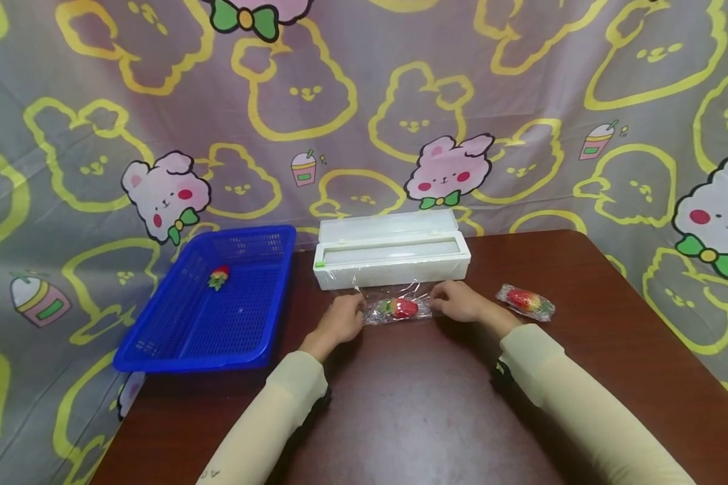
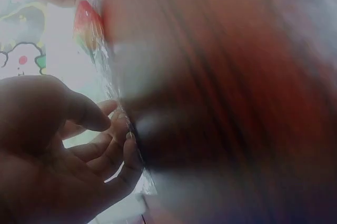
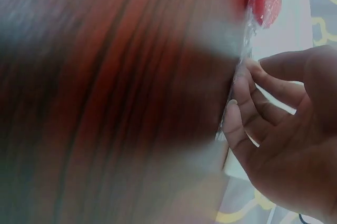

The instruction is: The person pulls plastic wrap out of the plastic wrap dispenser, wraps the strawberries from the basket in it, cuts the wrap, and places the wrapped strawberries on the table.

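Note:
A strawberry point(image 1: 405, 308) lies wrapped in clear cling film point(image 1: 373, 315) on the table, its green leaves toward the left. At the film's left end, my left hand point(image 1: 344, 315) holds the edge with bent fingers point(image 2: 126, 168). My right hand point(image 1: 458, 301) pinches the opposite end between thumb and fingers point(image 3: 239, 126). Both ends look flattened and gathered beside the fruit. Just behind stands a white cling film dispenser box point(image 1: 394, 273) with its lid raised. Off to the right of my right hand lies another film-wrapped strawberry point(image 1: 524, 301).
A blue plastic basket point(image 1: 257, 353) stands at the left of the brown table point(image 1: 425, 404), with one unwrapped strawberry point(image 1: 218, 277) inside near its back. A patterned cloth point(image 1: 352, 101) hangs right behind the table and along its sides.

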Available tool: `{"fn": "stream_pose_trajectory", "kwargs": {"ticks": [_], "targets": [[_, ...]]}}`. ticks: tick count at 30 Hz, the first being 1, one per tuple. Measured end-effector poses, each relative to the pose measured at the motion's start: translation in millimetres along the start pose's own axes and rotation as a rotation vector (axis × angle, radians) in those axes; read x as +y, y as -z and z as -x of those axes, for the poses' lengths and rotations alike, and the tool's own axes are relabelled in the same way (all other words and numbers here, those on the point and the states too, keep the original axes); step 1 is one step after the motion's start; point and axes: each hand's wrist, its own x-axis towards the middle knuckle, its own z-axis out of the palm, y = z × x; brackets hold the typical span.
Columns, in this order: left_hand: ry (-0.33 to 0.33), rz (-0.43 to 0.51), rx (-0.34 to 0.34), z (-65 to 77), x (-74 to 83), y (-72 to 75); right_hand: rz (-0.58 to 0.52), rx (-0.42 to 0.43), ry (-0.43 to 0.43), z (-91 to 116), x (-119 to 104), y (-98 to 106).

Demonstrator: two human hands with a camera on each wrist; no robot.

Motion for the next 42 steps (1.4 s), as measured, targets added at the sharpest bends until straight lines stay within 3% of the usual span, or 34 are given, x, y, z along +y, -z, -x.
{"fn": "stream_pose_trajectory", "kwargs": {"ticks": [5,19,42], "targets": [[0.063,0.014,0.003,4.0,-7.6,4.8,0.018,0.010,-0.081,5.4,4.5,5.5],[0.159,0.013,-0.005,19.4,-26.7,11.3,-0.010,0.003,-0.140,16.6,12.0,11.5],[0.169,-0.028,-0.001,31.2,-31.3,20.7,-0.013,0.015,-0.130,27.5,14.5,18.9]]}}
